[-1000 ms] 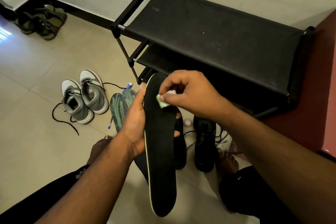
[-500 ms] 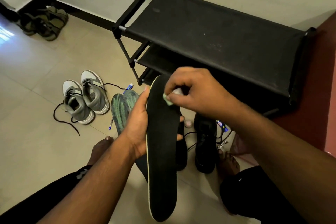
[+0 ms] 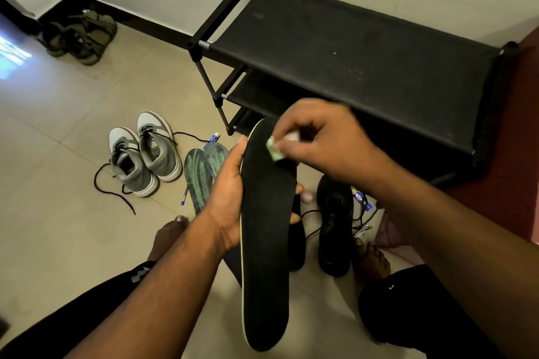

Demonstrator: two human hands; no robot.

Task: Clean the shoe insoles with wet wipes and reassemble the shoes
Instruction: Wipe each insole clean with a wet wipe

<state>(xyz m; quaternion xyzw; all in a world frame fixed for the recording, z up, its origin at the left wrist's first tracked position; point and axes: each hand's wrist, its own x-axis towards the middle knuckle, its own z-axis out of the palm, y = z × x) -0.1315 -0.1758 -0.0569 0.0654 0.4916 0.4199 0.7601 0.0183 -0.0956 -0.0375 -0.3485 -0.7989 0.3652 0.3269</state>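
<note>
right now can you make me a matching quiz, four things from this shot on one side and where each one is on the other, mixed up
Things:
1. black insole
2. folded wipe
3. grey sneakers
4. green patterned insoles

Places:
A. pinched in the right hand
B. flat on the floor, just right of the sneakers
C. gripped in the left hand
D. side by side on the tiles, laces loose

Pairs: 1-C, 2-A, 3-D, 4-B
</note>
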